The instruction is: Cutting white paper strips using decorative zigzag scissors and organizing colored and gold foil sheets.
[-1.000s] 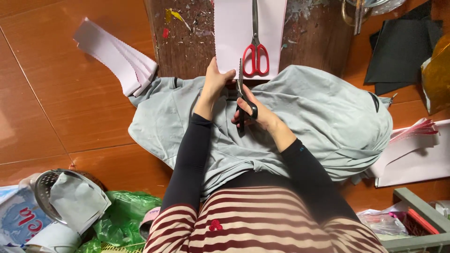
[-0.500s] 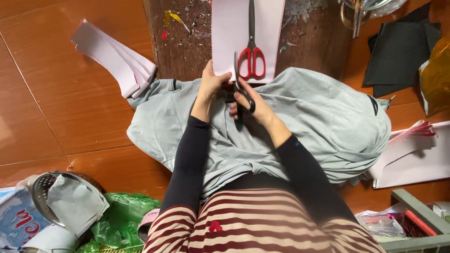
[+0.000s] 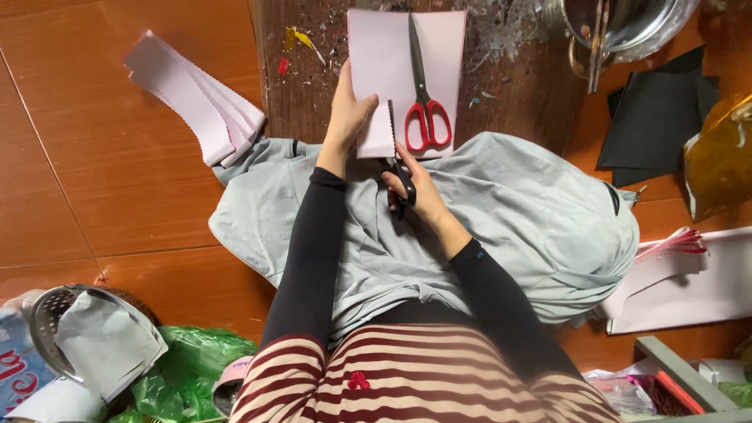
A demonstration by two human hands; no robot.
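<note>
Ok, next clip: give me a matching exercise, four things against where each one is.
Things:
1. red-handled scissors
2. black-handled scissors
3. pink sheet
4. stack of pink strips

Places:
A. in the right hand
B. on the floor, left of the board
C. lying on the pink sheet
D. pinned by the left hand

Pairs: 1-C, 2-A, 3-D, 4-B

Even warm indoor light, soft shadows, sharp focus

The black scissors have cut further up the pink sheet.
</note>
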